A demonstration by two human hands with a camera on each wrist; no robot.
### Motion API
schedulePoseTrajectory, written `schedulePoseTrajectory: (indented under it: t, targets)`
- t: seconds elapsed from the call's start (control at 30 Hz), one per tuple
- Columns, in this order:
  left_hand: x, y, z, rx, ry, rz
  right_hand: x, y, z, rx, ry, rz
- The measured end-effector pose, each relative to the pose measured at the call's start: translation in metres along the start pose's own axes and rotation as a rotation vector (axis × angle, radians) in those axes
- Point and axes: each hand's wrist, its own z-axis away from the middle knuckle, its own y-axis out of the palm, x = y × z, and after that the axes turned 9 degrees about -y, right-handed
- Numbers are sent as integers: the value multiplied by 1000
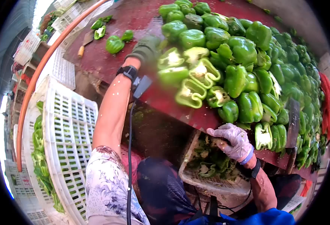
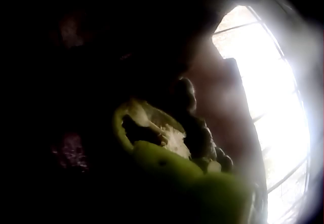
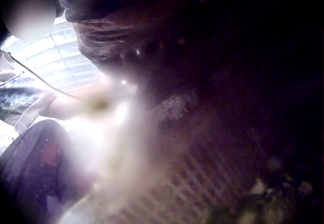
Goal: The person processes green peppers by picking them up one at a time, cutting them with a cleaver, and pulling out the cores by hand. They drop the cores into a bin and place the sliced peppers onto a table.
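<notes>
Cut peppers [image 1: 192, 93] on red surface [image 1: 167, 108], beside left hand [image 1: 145, 50]; its grip unclear. Right hand [image 1: 235, 142] bent above crate [image 1: 221, 186], contents unclear. Probably light, crisp, slick: take outer walls, lightly.

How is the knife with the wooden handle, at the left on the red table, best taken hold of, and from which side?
I would grip the wooden handle from the person's side, closing around it from above. The knife appears to lie flat, handle toward the near table edge, blade pointing away.
</notes>
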Motion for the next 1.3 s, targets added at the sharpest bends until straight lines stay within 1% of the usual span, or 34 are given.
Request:
schedulePoseTrajectory:
  t: [0.07,0.1,0.2,0.23,0.33,0.4,0.47,0.5,0.53,0.57,0.63,0.7,0.73,0.8,0.87,0.93,1.03,1.1,1.13,1.23,1.3]
  targets:
    - [-5,-17,26,99,24,-53,2,-1,-1,-4,-5,-7]
    - [35,35,14,-225,115,-19,3,-1,-2,3,19,3]
    - [35,30,46,-202,-27,8,1,2,-1,-39,-13,-35]
    - [33,26,56,-200,-57,-35,3,2,-1,-38,3,-12]
    - [45,14,64,-19,22,-127,3,2,0,-38,-5,1]
    - [88,31,61,-140,165,628,2,1,-1,-37,-22,-9]
    - [133,16,46,-156,150,1147,2,1,-2,-45,-22,-8]
    - [147,11,32,-291,1,1009,1,2,-2,-44,-19,-1]
    - [152,0,22,-398,-162,873,1,2,-2,-39,-14,7]
    - [153,1,8,-646,-358,433,1,2,-2,-22,-1,4]
    - [175,25,-32,-679,-351,236,0,0,-4,8,17,7]
    - [179,34,-42,-508,-376,114,-1,1,-4,-1,23,13]
    - [172,30,-37,-460,-373,138,-1,2,-3,-10,23,12]
    - [139,18,-19,-369,-362,183,-1,3,-3,-47,-2,-2]
    - [134,16,-9,-337,-259,296,1,4,-4,-73,-16,-7]
    - [123,15,2,-347,-206,340,2,4,-3,-72,-7,6]
    - [76,12,38,-334,-193,190,3,4,-2,-60,-6,21]
    - [27,10,65,-243,-187,38,-3,6,1,-82,-33,29]
    - [12,13,77,-229,-168,-7,-4,8,2,-90,-49,25]
    - [-10,29,90,-230,-115,-36,-7,8,4,-104,-55,39]
    - [0,47,89,-242,-74,-47,-7,10,7,-116,-61,13]
